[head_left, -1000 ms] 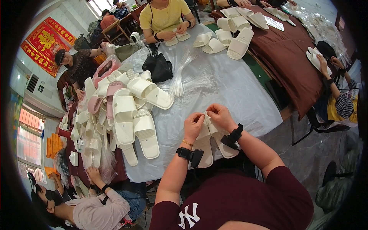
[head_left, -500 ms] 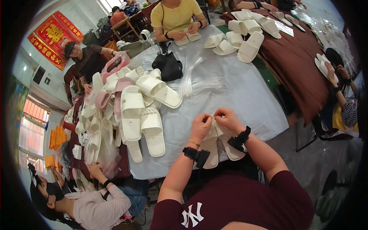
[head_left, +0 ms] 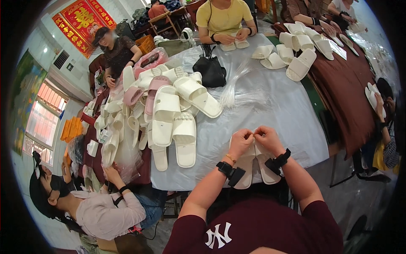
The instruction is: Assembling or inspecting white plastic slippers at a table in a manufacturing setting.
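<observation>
A pair of white slippers (head_left: pixel 260 166) lies side by side at the table's near edge, toes pointing away from me. Over their toe ends, my left hand (head_left: pixel 241 142) and my right hand (head_left: pixel 269 139) meet, thumb and fingertips of each pinched together. Whatever sits between the fingertips is too small to make out. Beyond my hands, a bundle of thin clear plastic strands (head_left: pixel 237 100) spreads over the sheeted table (head_left: pixel 292 122). My wrists and hands hide parts of the slippers.
To the left rises a heap of white slippers (head_left: pixel 185 146) with a few pink ones (head_left: pixel 153 99). A black bag (head_left: pixel 209 72) stands behind it. More slippers (head_left: pixel 301 64) lie at the far right, beside a brown-covered table (head_left: pixel 338 101). Several co-workers sit around.
The view has swung, so the scene sits further right in the picture. My hands stay pinched close together over the same pair of slippers.
</observation>
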### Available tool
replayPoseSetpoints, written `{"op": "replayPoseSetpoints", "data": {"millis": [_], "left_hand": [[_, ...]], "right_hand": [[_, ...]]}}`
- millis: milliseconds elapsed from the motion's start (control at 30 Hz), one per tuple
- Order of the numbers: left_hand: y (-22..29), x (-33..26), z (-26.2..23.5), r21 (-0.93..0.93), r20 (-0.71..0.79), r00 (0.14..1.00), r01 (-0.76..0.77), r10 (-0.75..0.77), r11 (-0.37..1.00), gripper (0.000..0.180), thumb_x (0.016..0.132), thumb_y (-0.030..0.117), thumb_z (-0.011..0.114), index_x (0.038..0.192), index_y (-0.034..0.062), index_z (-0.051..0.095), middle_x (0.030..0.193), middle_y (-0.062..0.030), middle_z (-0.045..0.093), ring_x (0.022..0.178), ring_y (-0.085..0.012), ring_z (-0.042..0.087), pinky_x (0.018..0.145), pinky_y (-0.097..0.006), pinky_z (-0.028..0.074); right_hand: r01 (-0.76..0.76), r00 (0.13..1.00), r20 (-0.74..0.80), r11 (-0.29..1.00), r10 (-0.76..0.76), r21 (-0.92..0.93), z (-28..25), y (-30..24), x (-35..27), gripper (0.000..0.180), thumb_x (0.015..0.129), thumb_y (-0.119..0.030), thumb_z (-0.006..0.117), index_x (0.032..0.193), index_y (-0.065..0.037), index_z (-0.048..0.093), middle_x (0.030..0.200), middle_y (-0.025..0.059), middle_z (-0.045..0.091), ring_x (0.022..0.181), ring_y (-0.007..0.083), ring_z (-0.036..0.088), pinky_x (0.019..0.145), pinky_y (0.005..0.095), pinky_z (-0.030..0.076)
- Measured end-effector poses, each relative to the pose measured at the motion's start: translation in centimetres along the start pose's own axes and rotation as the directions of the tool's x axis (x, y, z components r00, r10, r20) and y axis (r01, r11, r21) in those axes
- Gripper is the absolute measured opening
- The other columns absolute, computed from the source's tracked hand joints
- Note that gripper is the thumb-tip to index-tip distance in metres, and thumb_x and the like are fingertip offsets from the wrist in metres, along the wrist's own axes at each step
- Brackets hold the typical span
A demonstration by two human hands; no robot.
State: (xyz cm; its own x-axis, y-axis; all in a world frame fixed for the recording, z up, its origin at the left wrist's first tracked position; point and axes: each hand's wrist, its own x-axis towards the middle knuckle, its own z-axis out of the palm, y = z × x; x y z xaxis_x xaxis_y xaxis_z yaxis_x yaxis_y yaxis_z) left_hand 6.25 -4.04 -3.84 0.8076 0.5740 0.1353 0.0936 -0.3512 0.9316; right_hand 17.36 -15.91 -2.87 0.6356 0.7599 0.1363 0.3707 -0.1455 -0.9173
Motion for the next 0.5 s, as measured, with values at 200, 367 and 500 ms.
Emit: {"op": "replayPoseSetpoints", "data": {"millis": [200,367,500], "left_hand": [[0.5,0.0,0.3,0.006,-0.066,0.998,-0.019,0.020,1.000,0.017,0.080,0.017,0.063,0.084,0.0005,0.066,0.073,-0.0147,0.064,0.061,-0.0236,0.060,0.060,-0.033,0.049],[0.2,0.1,0.6,0.021,-0.062,0.998,-0.026,0.027,0.999,0.018,0.082,0.018,0.062,0.086,0.0013,0.066,0.079,-0.0153,0.065,0.068,-0.0263,0.063,0.063,-0.034,0.050],[0.8,-0.2,0.5,0.029,-0.024,0.999,-0.032,0.033,0.999,0.018,0.081,0.019,0.062,0.088,0.0023,0.066,0.082,-0.0148,0.065,0.072,-0.0280,0.063,0.066,-0.035,0.050]], "right_hand": [[-0.037,0.999,-0.001,0.998,0.037,0.047,0.1,0.8,0.1,0.014,0.078,-0.010,0.063,0.086,0.001,0.067,0.076,0.0132,0.068,0.069,0.0193,0.065,0.065,0.0307,0.050],[-0.048,0.997,-0.055,0.986,0.058,0.158,-0.1,2.1,0.5,0.014,0.082,-0.011,0.062,0.085,0.002,0.064,0.070,0.0075,0.063,0.064,0.0132,0.057,0.062,0.0285,0.047],[-0.009,0.999,-0.038,0.994,0.013,0.113,0.2,1.7,0.3,0.010,0.086,-0.007,0.059,0.083,0.002,0.061,0.071,0.0006,0.059,0.066,0.0065,0.052,0.059,0.0240,0.043]]}}
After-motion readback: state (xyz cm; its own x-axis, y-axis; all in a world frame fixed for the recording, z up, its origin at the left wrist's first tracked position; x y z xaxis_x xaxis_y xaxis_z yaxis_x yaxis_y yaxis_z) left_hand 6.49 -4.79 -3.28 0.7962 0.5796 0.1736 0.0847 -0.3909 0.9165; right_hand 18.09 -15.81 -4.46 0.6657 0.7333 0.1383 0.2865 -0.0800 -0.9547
